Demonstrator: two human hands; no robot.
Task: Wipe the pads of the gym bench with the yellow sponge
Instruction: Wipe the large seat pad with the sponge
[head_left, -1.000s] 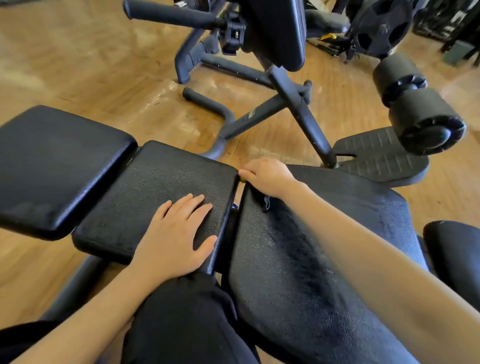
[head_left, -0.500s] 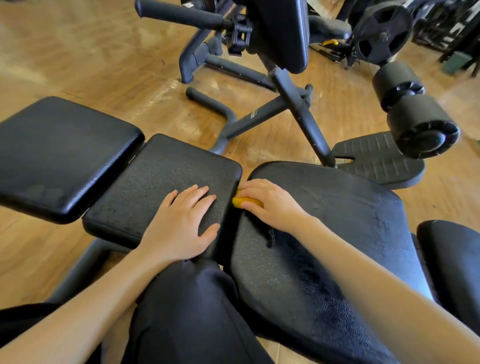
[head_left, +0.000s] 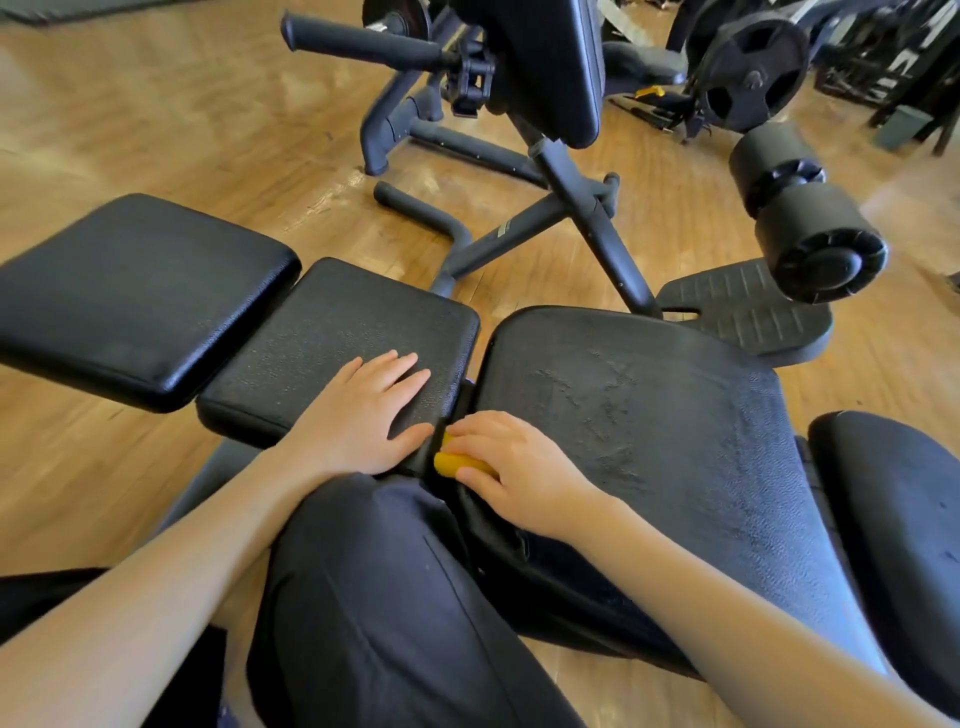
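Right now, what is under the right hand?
A yellow sponge, pressed on the left edge of the big pad by the right hand. Fingers cover most of the sponge.

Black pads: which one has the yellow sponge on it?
The big wide pad on the right. The right hand presses the yellow sponge on its near-left edge; the middle pad only has the flat left hand.

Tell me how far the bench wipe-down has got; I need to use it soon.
Partly done. The large pad shows smeared wipe streaks. The right hand presses the yellow sponge at that pad's near left edge. The left hand rests flat on the middle pad; it and the far-left pad show no streaks.
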